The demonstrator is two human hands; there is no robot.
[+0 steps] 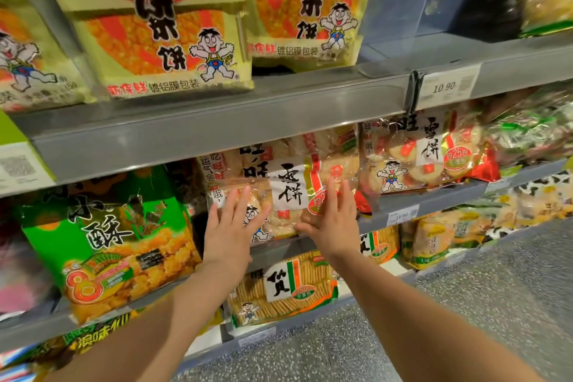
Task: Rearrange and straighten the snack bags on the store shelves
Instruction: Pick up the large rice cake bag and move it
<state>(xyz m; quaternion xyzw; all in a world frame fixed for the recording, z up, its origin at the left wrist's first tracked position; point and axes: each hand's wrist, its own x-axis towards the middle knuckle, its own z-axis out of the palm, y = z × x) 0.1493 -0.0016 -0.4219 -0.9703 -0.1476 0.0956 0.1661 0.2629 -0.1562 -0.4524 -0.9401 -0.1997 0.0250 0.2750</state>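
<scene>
While both hands lie flat on its face, the clear rice-cracker bag [288,195] stands at the front edge of the middle shelf [379,208], its lower edge out over the lip. The left hand [231,226] is spread, fingers straight, pressing the bag's lower left part. The right hand [333,220] is spread likewise on the lower right, over the red-and-gold label. Neither pinches the film, though the frame is blurred and the right thumb may be tucked under the bag's bottom edge. The step in hand looks like pushing this bag back and squaring it. To do it well, press evenly with both palms so the bag slides straight and does not twist. Keep the pressure light, since the crackers would likely break. Stop when its face lines up with the matching bag [418,158] just beside it towards the shelf's right end, and leave the green bag [114,242] on the left alone.
</scene>
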